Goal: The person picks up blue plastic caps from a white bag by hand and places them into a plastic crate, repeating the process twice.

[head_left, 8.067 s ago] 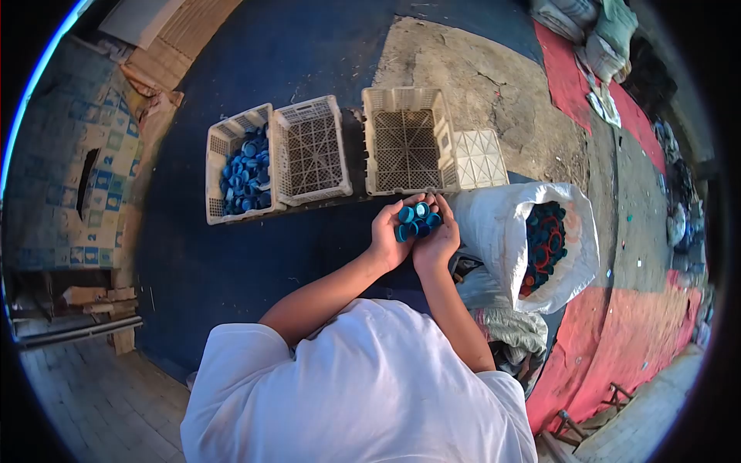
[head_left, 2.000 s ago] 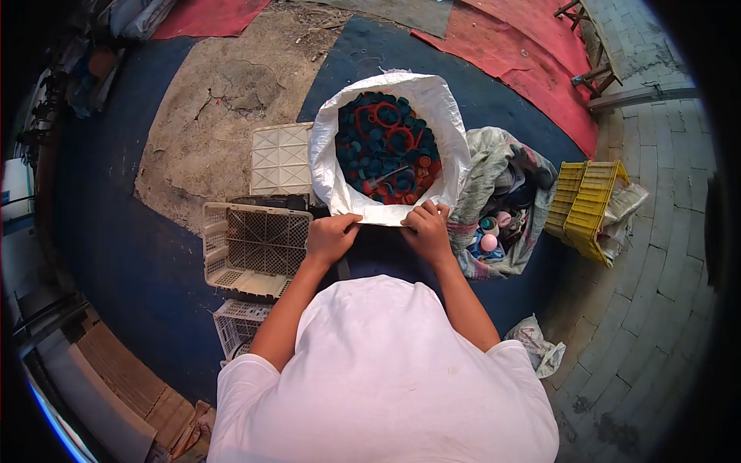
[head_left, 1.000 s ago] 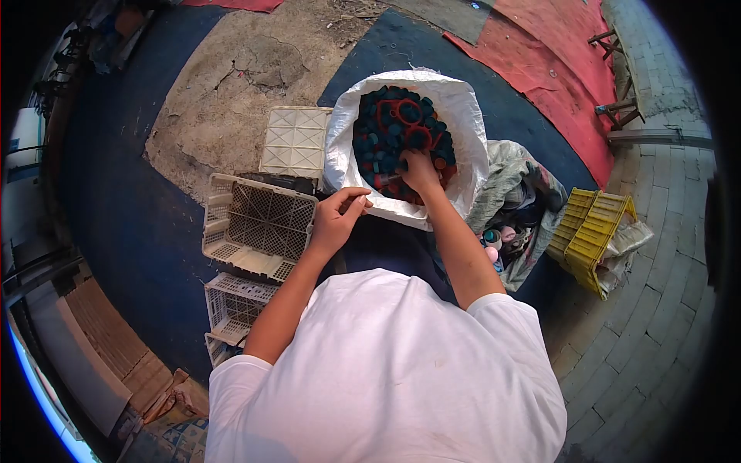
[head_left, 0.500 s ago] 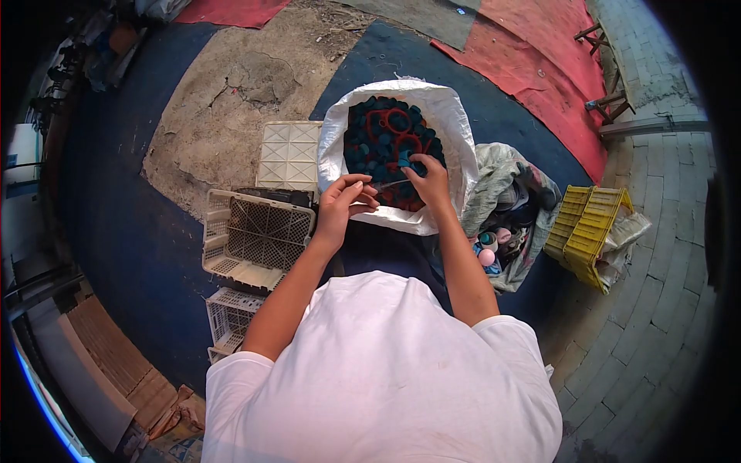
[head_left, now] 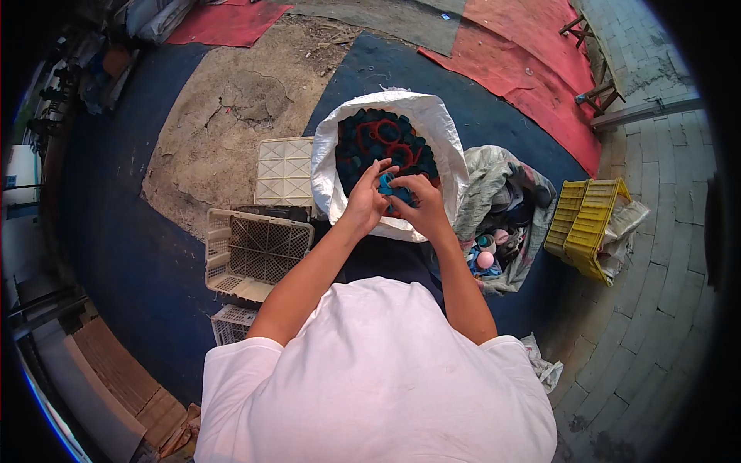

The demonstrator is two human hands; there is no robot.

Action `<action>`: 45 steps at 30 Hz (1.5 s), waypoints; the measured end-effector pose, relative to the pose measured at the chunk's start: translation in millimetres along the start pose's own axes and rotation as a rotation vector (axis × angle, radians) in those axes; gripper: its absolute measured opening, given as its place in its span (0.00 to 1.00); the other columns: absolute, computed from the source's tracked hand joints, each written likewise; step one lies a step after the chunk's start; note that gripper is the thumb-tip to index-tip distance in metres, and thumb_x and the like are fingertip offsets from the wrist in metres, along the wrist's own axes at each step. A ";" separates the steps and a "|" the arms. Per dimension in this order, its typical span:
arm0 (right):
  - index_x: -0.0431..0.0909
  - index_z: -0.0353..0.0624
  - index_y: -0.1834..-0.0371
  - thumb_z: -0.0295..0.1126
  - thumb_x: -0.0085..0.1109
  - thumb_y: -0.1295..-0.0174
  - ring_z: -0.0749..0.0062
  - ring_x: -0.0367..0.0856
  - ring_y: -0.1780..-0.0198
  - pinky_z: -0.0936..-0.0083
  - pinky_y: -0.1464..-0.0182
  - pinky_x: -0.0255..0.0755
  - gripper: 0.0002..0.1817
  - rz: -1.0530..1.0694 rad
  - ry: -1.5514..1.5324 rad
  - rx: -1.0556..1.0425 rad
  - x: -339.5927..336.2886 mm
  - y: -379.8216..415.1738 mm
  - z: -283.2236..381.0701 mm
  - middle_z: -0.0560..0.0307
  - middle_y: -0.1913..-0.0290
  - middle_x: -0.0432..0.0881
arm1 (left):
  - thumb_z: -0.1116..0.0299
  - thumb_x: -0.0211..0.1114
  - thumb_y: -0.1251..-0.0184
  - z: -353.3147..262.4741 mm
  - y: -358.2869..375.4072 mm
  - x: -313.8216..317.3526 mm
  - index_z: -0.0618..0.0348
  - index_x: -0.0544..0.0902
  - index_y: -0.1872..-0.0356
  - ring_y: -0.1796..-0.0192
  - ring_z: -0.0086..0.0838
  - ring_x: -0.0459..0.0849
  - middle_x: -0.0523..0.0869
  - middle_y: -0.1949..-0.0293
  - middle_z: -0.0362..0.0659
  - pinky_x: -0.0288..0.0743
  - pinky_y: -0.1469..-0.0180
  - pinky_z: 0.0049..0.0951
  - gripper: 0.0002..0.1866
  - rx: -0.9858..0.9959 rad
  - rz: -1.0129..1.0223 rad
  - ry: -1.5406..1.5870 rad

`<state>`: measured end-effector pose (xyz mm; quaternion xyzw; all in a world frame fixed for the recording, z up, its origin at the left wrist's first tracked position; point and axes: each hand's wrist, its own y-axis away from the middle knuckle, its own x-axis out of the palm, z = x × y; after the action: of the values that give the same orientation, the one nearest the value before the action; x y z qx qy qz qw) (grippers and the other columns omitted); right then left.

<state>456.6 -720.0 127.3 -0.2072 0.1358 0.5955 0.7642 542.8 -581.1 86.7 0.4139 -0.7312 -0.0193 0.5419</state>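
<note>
Above the near part of a white woven sack, both hands meet at a small blue-teal plastic cap. My left hand has its fingers curled round the cap's left side. From the right, my right hand grips it with thumb and fingertips, covering part of it. Its exact shape is partly hidden by the fingers. Inside the sack lie many dark teal caps, with several red rings on top of them.
Left of the sack lie a beige plastic crate and a cream lattice panel. On the right are a grey-green sack of mixed items and yellow crates. Stools stand by the tiled strip at the far right.
The left hand has moved right and closed on the cap that the right hand was holding over the sack. The right hand has come nearer the body. The view has shifted slightly.
</note>
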 end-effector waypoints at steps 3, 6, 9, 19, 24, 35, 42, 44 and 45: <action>0.87 0.43 0.50 0.24 0.75 0.45 0.59 0.81 0.51 0.66 0.47 0.77 0.18 0.014 0.078 -0.074 1.9 1.8 1.6 0.57 0.54 0.87 | 0.50 0.52 0.15 2.0 -0.6 -0.6 0.54 0.75 0.37 0.42 0.35 0.84 0.83 0.43 0.45 0.81 0.41 0.37 0.20 -0.024 -0.016 0.097; 0.89 0.45 0.47 0.23 0.74 0.45 0.60 0.80 0.52 0.67 0.47 0.77 0.20 0.046 0.136 -0.125 4.7 2.7 5.0 0.57 0.55 0.87 | 0.52 0.52 0.15 3.3 -4.0 -3.7 0.54 0.76 0.40 0.41 0.38 0.85 0.84 0.46 0.46 0.82 0.38 0.40 0.18 -0.031 0.004 0.172; 0.90 0.47 0.46 0.23 0.73 0.44 0.61 0.79 0.53 0.67 0.48 0.77 0.20 0.044 0.155 -0.164 8.8 2.9 1.4 0.57 0.54 0.87 | 0.55 0.54 0.16 6.0 -3.6 -5.8 0.55 0.77 0.42 0.40 0.39 0.85 0.85 0.46 0.46 0.81 0.36 0.40 0.16 -0.017 -0.018 0.224; 0.90 0.47 0.50 0.21 0.74 0.47 0.61 0.81 0.52 0.65 0.49 0.79 0.19 -0.086 0.103 -0.140 7.3 -5.4 13.7 0.57 0.53 0.87 | 0.54 0.58 0.17 6.1 -10.7 -18.2 0.55 0.77 0.42 0.43 0.39 0.85 0.84 0.49 0.45 0.82 0.41 0.42 0.17 0.029 -0.153 0.316; 0.89 0.45 0.50 0.21 0.74 0.48 0.60 0.80 0.51 0.63 0.48 0.79 0.20 -0.042 0.207 -0.233 20.6 -3.4 11.3 0.57 0.53 0.87 | 0.53 0.55 0.17 -7.7 5.8 1.4 0.56 0.78 0.41 0.38 0.45 0.83 0.84 0.46 0.48 0.80 0.34 0.47 0.19 -0.020 -0.008 0.428; 0.87 0.40 0.50 0.15 0.71 0.44 0.69 0.88 0.50 0.75 0.47 0.82 0.17 -0.174 -0.234 0.054 12.1 -7.0 18.9 0.56 0.51 0.88 | 0.56 0.55 0.19 -3.0 10.3 -11.4 0.55 0.79 0.37 0.38 0.43 0.84 0.83 0.38 0.50 0.81 0.35 0.51 0.20 -0.076 0.132 0.486; 0.85 0.40 0.47 0.19 0.72 0.39 0.77 0.87 0.51 0.78 0.48 0.81 0.16 -0.237 -0.697 0.319 15.6 -11.4 0.2 0.59 0.52 0.89 | 0.58 0.56 0.19 -2.9 17.2 -3.2 0.53 0.80 0.37 0.38 0.40 0.83 0.84 0.40 0.49 0.78 0.31 0.51 0.18 -0.077 0.107 0.396; 0.85 0.40 0.47 0.20 0.72 0.37 0.77 0.87 0.52 0.78 0.48 0.80 0.16 -0.277 -0.733 0.344 14.8 -9.8 -3.6 0.58 0.52 0.89 | 0.61 0.58 0.19 0.4 17.9 0.3 0.53 0.80 0.39 0.39 0.40 0.84 0.84 0.41 0.48 0.78 0.31 0.51 0.15 -0.067 0.056 0.357; 0.85 0.40 0.46 0.21 0.72 0.37 0.77 0.87 0.52 0.79 0.49 0.80 0.16 -0.269 -0.751 0.385 13.0 -9.1 -6.7 0.58 0.52 0.89 | 0.63 0.58 0.20 2.9 15.4 0.8 0.53 0.80 0.40 0.39 0.39 0.84 0.84 0.42 0.48 0.78 0.31 0.50 0.14 -0.053 0.024 0.331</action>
<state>468.9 -713.9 116.9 0.1541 -0.0711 0.4884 0.8559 531.4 -572.7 93.4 0.3883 -0.6361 0.0365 0.6658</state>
